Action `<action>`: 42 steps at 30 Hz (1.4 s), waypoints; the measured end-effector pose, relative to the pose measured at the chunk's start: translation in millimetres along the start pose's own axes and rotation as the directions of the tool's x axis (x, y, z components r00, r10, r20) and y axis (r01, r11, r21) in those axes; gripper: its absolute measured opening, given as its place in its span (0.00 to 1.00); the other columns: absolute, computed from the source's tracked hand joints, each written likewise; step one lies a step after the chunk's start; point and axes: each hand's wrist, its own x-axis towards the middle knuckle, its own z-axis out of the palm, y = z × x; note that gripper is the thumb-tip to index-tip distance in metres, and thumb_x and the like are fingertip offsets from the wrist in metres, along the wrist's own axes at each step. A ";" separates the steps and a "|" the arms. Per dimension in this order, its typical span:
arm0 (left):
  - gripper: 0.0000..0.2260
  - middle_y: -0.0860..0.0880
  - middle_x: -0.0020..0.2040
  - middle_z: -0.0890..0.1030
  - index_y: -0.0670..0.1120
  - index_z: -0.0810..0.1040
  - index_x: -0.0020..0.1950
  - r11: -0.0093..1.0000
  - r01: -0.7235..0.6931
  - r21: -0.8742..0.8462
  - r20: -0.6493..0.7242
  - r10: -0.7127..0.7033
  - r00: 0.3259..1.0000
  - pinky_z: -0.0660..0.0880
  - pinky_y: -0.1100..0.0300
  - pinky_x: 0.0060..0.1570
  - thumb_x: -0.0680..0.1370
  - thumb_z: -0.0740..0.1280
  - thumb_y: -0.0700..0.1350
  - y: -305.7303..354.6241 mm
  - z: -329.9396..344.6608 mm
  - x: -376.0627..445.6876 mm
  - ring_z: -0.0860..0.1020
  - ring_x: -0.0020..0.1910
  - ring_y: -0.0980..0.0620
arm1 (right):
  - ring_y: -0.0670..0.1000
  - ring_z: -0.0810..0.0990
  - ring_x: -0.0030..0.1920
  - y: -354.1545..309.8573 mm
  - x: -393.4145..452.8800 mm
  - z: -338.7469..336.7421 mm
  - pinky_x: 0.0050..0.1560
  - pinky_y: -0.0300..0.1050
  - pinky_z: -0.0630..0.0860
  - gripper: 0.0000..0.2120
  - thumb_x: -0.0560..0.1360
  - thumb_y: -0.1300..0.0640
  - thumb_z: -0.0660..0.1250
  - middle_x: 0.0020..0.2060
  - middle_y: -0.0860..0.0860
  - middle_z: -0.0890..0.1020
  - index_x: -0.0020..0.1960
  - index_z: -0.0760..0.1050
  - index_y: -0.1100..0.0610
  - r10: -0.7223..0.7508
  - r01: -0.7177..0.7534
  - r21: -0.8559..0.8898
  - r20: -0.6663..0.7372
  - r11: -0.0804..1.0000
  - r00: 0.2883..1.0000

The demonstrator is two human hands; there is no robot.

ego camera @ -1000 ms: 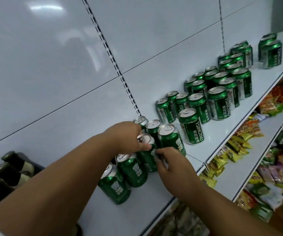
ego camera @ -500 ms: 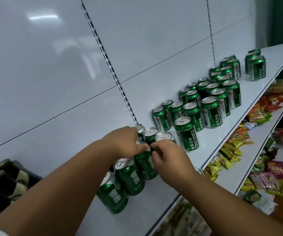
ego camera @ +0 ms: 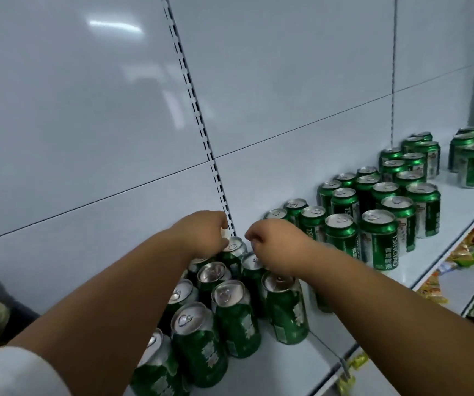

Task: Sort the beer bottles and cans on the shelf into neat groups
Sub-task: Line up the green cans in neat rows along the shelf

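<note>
Two hands reach over a cluster of green beer cans [ego camera: 234, 315] on a white shelf [ego camera: 441, 224]; left hand [ego camera: 201, 234] and right hand [ego camera: 275, 247] have curled fingers on can tops.

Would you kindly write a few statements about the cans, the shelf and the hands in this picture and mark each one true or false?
1. The green aluminium beer cans stand upright on the white metal shelf. True.
2. Both hands are at the rear of the near can cluster. True: the left hand and right hand are above the cans next to the back panel.
3. The cans are red. False: they are green with silver tops.
4. The lower shelf holds glass jars. False: it holds colourful snack packets.
5. Two cans stand apart at the far right. True.
</note>
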 end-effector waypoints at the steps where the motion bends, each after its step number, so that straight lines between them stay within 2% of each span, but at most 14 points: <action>1: 0.20 0.49 0.63 0.77 0.51 0.72 0.67 1.000 0.000 -0.011 0.018 0.000 1.000 0.72 0.56 0.56 0.76 0.68 0.51 -0.7 0.3 6.9 0.76 0.59 0.48 | 0.54 0.80 0.52 4.1 11.4 -1.4 0.54 0.49 0.78 0.15 0.78 0.61 0.59 0.54 0.55 0.82 0.61 0.79 0.58 0.003 -0.002 -0.020 0.067 1.000 0.998; 4: 0.23 0.51 0.65 0.76 0.54 0.71 0.70 0.997 -0.064 -0.037 0.111 0.067 0.992 0.69 0.60 0.55 0.75 0.70 0.50 1.2 3.1 21.9 0.75 0.59 0.51 | 0.57 0.81 0.50 14.1 38.4 -1.9 0.51 0.50 0.80 0.13 0.76 0.63 0.60 0.50 0.57 0.83 0.55 0.81 0.60 0.007 0.004 -0.058 0.197 0.998 0.980; 8: 0.24 0.53 0.63 0.77 0.56 0.72 0.69 0.990 -0.136 -0.033 0.228 0.140 0.964 0.68 0.61 0.52 0.74 0.71 0.45 5.8 8.3 33.1 0.75 0.54 0.54 | 0.58 0.82 0.50 22.5 56.8 4.1 0.53 0.53 0.80 0.15 0.77 0.65 0.58 0.51 0.58 0.83 0.57 0.81 0.59 -0.003 0.037 -0.104 0.311 0.994 0.951; 10: 0.23 0.52 0.61 0.79 0.55 0.74 0.68 0.990 -0.138 -0.015 0.230 0.138 0.963 0.70 0.60 0.52 0.73 0.72 0.46 5.6 9.3 37.5 0.75 0.54 0.53 | 0.58 0.81 0.51 26.6 61.4 6.4 0.54 0.53 0.80 0.15 0.77 0.65 0.58 0.52 0.58 0.83 0.57 0.81 0.60 -0.018 0.060 -0.109 0.349 0.992 0.937; 12: 0.22 0.51 0.59 0.79 0.54 0.75 0.66 0.993 -0.117 0.015 0.214 0.111 0.970 0.70 0.59 0.51 0.73 0.73 0.50 4.2 10.3 40.5 0.75 0.53 0.52 | 0.59 0.80 0.53 31.0 64.9 8.7 0.54 0.51 0.78 0.15 0.78 0.65 0.57 0.54 0.58 0.82 0.57 0.80 0.62 -0.031 0.073 -0.101 0.370 0.992 0.929; 17: 0.18 0.49 0.60 0.80 0.51 0.77 0.65 0.989 -0.099 0.112 0.161 0.080 0.984 0.72 0.57 0.53 0.76 0.68 0.55 5.7 11.2 44.8 0.77 0.57 0.48 | 0.58 0.81 0.53 40.1 73.0 13.7 0.55 0.51 0.78 0.15 0.76 0.66 0.58 0.54 0.58 0.83 0.57 0.81 0.64 -0.034 0.049 -0.029 0.396 0.998 0.917; 22: 0.14 0.46 0.51 0.81 0.46 0.79 0.57 0.970 -0.111 0.216 0.151 0.079 0.985 0.75 0.54 0.47 0.78 0.65 0.53 12.3 13.7 45.1 0.77 0.48 0.46 | 0.60 0.80 0.55 43.0 79.4 20.2 0.55 0.51 0.78 0.14 0.79 0.59 0.59 0.53 0.59 0.82 0.58 0.80 0.62 -0.007 0.001 0.018 0.378 1.000 0.926; 26: 0.14 0.45 0.49 0.79 0.45 0.78 0.55 0.964 -0.115 0.240 0.139 0.083 0.987 0.73 0.54 0.44 0.78 0.66 0.53 12.2 20.7 44.5 0.75 0.43 0.47 | 0.61 0.80 0.56 43.3 79.8 24.0 0.56 0.52 0.78 0.14 0.79 0.59 0.58 0.54 0.60 0.82 0.58 0.79 0.61 0.012 -0.023 0.023 0.376 0.999 0.926; 30: 0.13 0.45 0.52 0.77 0.47 0.78 0.57 0.970 -0.131 0.206 0.120 0.107 0.987 0.74 0.54 0.47 0.78 0.65 0.54 8.9 22.7 38.2 0.75 0.44 0.47 | 0.60 0.80 0.55 38.9 73.9 18.3 0.56 0.53 0.78 0.15 0.78 0.62 0.57 0.55 0.60 0.82 0.58 0.80 0.64 0.004 -0.010 0.016 0.368 1.000 0.930; 35: 0.18 0.44 0.54 0.72 0.47 0.78 0.60 0.954 -0.119 0.275 0.003 0.123 0.992 0.73 0.53 0.48 0.79 0.62 0.59 4.8 23.5 25.8 0.76 0.51 0.44 | 0.56 0.82 0.52 30.5 54.6 -0.5 0.55 0.53 0.79 0.14 0.77 0.62 0.59 0.52 0.57 0.84 0.55 0.82 0.60 -0.004 0.001 0.013 0.239 1.000 0.971; 38: 0.17 0.47 0.56 0.74 0.50 0.77 0.62 0.974 -0.173 0.149 -0.022 0.178 0.984 0.74 0.52 0.54 0.78 0.64 0.58 4.3 19.8 13.8 0.76 0.55 0.46 | 0.58 0.82 0.51 28.1 37.2 -4.7 0.53 0.55 0.79 0.13 0.76 0.62 0.59 0.51 0.59 0.84 0.54 0.81 0.62 -0.026 0.028 -0.011 0.197 1.000 0.980; 40: 0.15 0.50 0.55 0.76 0.52 0.77 0.63 0.973 -0.227 0.031 -0.038 0.228 0.973 0.73 0.54 0.56 0.78 0.66 0.54 9.4 16.7 4.7 0.76 0.56 0.49 | 0.59 0.81 0.50 29.6 23.5 -6.4 0.51 0.55 0.79 0.13 0.76 0.62 0.60 0.50 0.61 0.83 0.54 0.80 0.64 -0.030 0.032 -0.015 0.145 0.999 0.989; 42: 0.17 0.54 0.52 0.75 0.53 0.77 0.64 0.961 -0.268 -0.067 -0.004 0.269 0.963 0.73 0.57 0.56 0.77 0.68 0.54 19.0 13.6 -4.6 0.75 0.54 0.53 | 0.54 0.81 0.45 30.5 8.3 -8.1 0.47 0.51 0.79 0.11 0.77 0.60 0.61 0.46 0.57 0.84 0.53 0.81 0.59 -0.046 0.047 -0.022 0.060 0.999 0.997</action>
